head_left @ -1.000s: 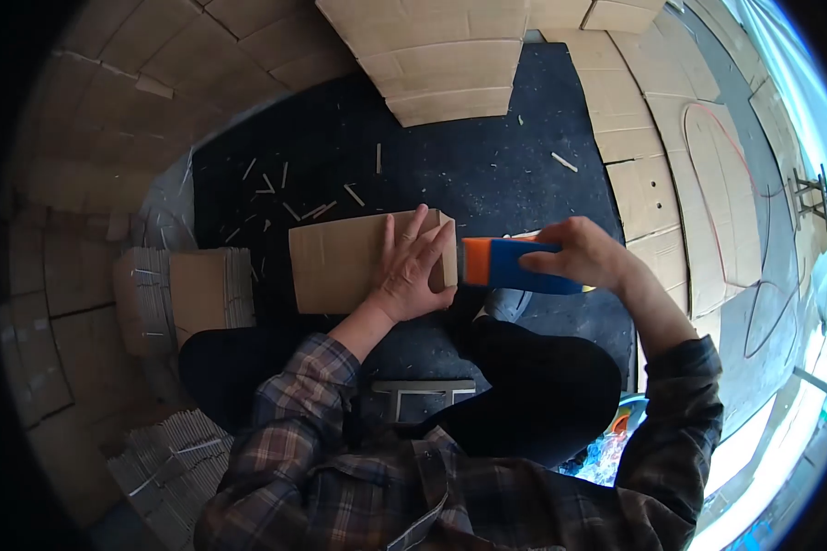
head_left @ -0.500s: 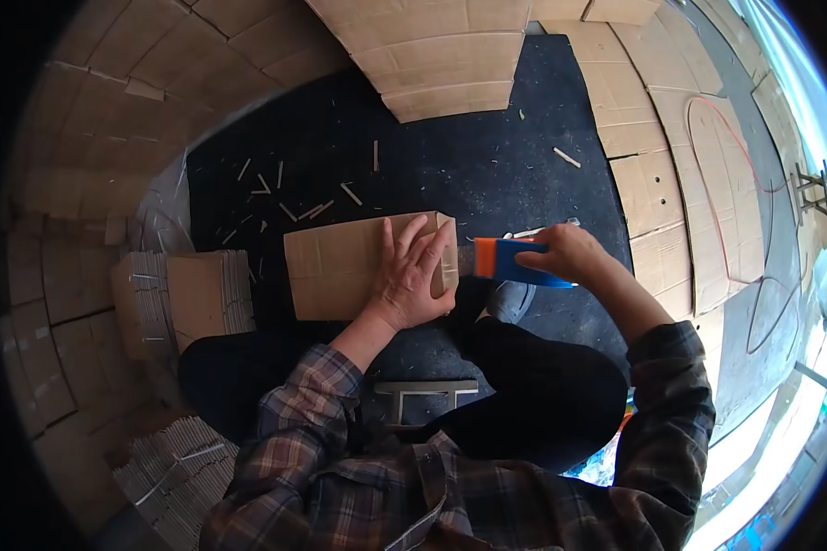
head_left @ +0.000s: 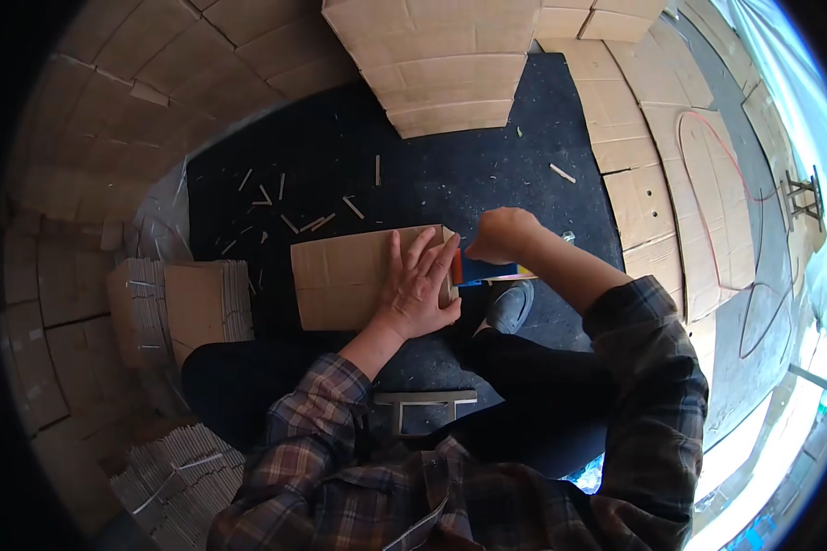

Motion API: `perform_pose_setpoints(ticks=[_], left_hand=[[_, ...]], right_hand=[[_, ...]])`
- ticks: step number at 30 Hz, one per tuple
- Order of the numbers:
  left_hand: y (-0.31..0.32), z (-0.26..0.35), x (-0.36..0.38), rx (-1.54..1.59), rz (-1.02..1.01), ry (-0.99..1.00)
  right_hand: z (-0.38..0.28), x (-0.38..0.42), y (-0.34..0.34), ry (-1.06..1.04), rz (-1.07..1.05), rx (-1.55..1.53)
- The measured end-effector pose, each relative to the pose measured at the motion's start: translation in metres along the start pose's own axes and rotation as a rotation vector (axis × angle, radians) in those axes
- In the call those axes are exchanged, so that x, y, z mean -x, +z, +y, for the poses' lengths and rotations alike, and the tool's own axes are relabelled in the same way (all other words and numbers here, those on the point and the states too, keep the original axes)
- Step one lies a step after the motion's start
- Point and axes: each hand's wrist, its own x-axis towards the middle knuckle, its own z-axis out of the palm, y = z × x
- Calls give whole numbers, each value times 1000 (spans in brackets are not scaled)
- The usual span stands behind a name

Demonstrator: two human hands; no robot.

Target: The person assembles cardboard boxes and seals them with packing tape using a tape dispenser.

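Observation:
A closed-looking brown cardboard box (head_left: 345, 280) lies on the dark floor before me. My left hand (head_left: 415, 286) rests on its right part, fingers spread flat and the thumb near the right end. At that end, my right hand (head_left: 505, 237) is closed round a flat blue object with an orange edge (head_left: 489, 271). Its orange edge meets the box end by my left fingertips. Its exact kind is mostly hidden under my fist.
Bundled flat cardboard (head_left: 207, 308) stands at the left, with another strapped bundle (head_left: 179, 473) nearer me. A large carton (head_left: 450, 69) stands ahead. Cardboard strips (head_left: 354, 208) litter the dark mat. A low metal frame (head_left: 424, 399) sits between my legs; cardboard sheets (head_left: 648, 197) lie right.
My right hand has moved left with the blue and orange object, bringing it from just beside the box up against the box's right end. My left hand stays on the box.

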Motion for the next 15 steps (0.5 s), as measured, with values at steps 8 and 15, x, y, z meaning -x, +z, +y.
perform_pose_setpoints(ticks=[8, 15], left_hand=[[-7, -2, 3, 104, 21, 55], [-2, -13, 7, 114, 111, 93]], right_hand=[[-37, -50, 103, -3, 72, 132], [-14, -64, 118, -50, 47, 287]])
